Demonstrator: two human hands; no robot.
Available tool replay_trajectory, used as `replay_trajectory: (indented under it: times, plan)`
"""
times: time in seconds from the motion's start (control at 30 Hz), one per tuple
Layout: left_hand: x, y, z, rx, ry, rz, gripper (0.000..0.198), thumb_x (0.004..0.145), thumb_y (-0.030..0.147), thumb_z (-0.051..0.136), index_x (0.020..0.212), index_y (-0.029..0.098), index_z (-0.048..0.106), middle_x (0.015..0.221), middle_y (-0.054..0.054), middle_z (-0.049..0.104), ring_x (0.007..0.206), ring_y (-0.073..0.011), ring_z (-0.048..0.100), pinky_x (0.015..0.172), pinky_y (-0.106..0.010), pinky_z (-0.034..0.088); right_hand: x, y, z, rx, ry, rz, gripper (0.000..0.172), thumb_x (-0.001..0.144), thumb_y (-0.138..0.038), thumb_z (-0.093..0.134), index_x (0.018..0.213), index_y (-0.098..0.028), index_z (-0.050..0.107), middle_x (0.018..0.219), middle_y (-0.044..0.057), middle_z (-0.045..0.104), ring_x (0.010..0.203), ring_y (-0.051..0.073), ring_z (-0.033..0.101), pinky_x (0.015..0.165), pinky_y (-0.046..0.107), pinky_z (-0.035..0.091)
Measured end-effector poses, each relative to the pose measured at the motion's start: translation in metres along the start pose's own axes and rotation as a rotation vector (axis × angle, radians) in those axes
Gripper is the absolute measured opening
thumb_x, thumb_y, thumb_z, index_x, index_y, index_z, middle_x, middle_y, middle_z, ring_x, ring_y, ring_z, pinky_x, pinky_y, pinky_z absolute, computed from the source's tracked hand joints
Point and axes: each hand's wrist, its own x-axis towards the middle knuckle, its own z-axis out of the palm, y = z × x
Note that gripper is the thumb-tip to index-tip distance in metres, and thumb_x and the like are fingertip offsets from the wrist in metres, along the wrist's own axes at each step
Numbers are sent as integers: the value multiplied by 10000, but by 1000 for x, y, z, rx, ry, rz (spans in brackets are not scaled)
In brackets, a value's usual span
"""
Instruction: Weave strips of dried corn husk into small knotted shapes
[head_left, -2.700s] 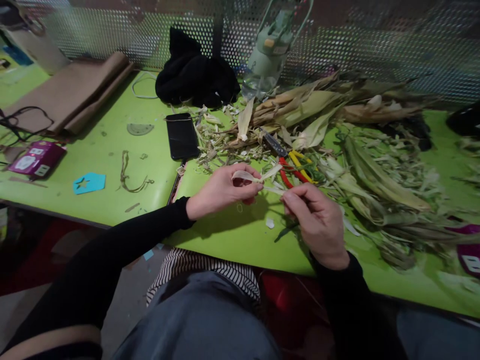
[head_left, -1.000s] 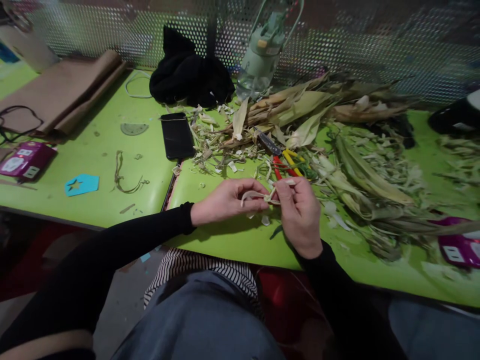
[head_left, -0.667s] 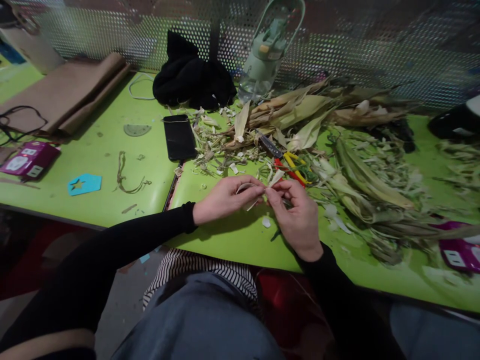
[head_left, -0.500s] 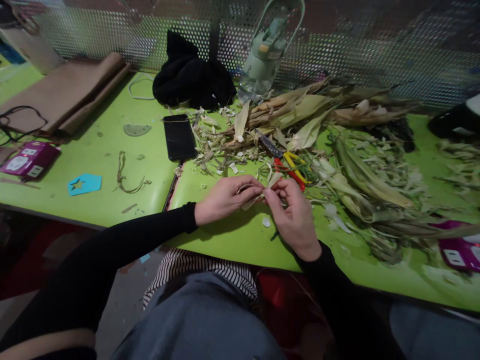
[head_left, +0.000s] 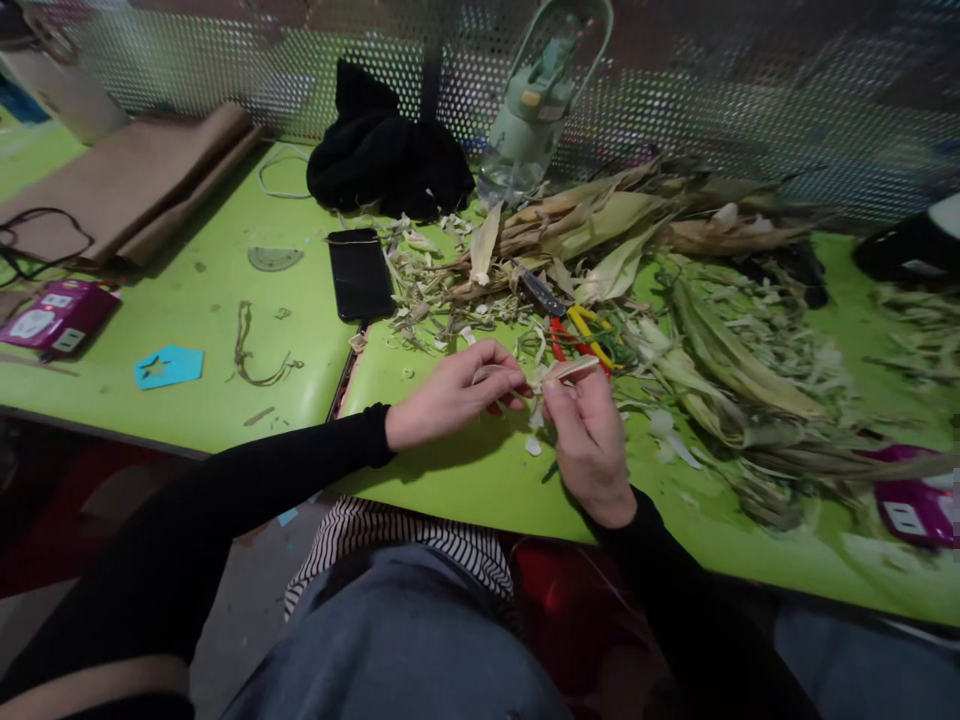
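My left hand [head_left: 461,392] is closed in a pinch on a pale strip of corn husk just over the near part of the green table [head_left: 450,500]. Facing it, my right hand [head_left: 589,430] pinches a husk strip [head_left: 576,368] between thumb and fingers, its end sticking out to the right. Whether both hands hold one strip or two, I cannot tell. Just beyond my right hand lie pliers [head_left: 574,330] with red and yellow handles and dark jaws. A small white husk scrap [head_left: 533,445] lies on the table below my fingers.
Dried corn husks [head_left: 600,220] are heaped behind the pliers, and more husk leaves [head_left: 742,350] spread to the right. A phone [head_left: 360,273], black cloth [head_left: 390,150], green-topped bottle [head_left: 525,120] and blue paper piece [head_left: 169,367] lie or stand around. A perforated screen [head_left: 247,60] bounds the back.
My right hand has moved slightly right, away from my left, and the strip in it now points right rather than up. My left hand has barely moved.
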Motion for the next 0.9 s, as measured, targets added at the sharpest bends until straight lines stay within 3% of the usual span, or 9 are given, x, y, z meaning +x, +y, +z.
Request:
replay_trajectory:
  times: [0.17, 0.27, 0.37, 0.63, 0.77, 0.9]
  plan:
    - [0, 3, 0, -83, -38, -105, 172, 971, 295, 541, 921, 165, 440, 780, 34, 582, 656, -85, 677, 564, -196, 504, 2, -3, 2, -49, -61, -26, 163, 998, -412, 474, 972, -251, 475, 635, -57, 486, 512, 127, 466, 502, 284, 367]
    - [0, 3, 2, -62, -14, -76, 144, 989, 246, 499, 894, 168, 424, 749, 39, 581, 663, -66, 659, 653, -211, 548, 0, -8, 4, -61, -81, -30, 155, 1000, -401, 474, 988, -246, 479, 679, -37, 551, 580, 144, 567, 564, 300, 454]
    - [-1, 3, 5, 28, -3, 9, 132, 999, 224, 463, 887, 179, 410, 694, 51, 567, 600, -56, 619, 617, -198, 531, -2, -6, 7, 19, -68, -14, 171, 997, -418, 476, 994, -247, 486, 712, -21, 578, 629, 155, 610, 632, 325, 526]
    - [-9, 1, 7, 270, 12, 155, 256, 980, 434, 511, 953, 192, 431, 639, 55, 569, 519, -84, 606, 511, -198, 485, -7, 0, 7, 163, -74, 54, 194, 976, -449, 525, 983, -255, 520, 700, -36, 524, 537, 124, 501, 494, 277, 424]
    - [-13, 1, 8, 343, 7, 231, 243, 996, 425, 477, 975, 184, 454, 653, 58, 569, 513, -67, 587, 531, -190, 469, -7, -3, 8, 313, -46, 147, 233, 937, -492, 587, 956, -262, 557, 663, -48, 448, 493, 96, 379, 432, 243, 323]
    - [-17, 0, 9, 447, -25, 346, 185, 983, 364, 502, 968, 180, 490, 654, 47, 569, 535, -67, 563, 555, -195, 454, -6, -5, 8, 403, -40, 194, 272, 900, -522, 632, 919, -257, 572, 695, -42, 485, 496, 80, 360, 411, 221, 286]
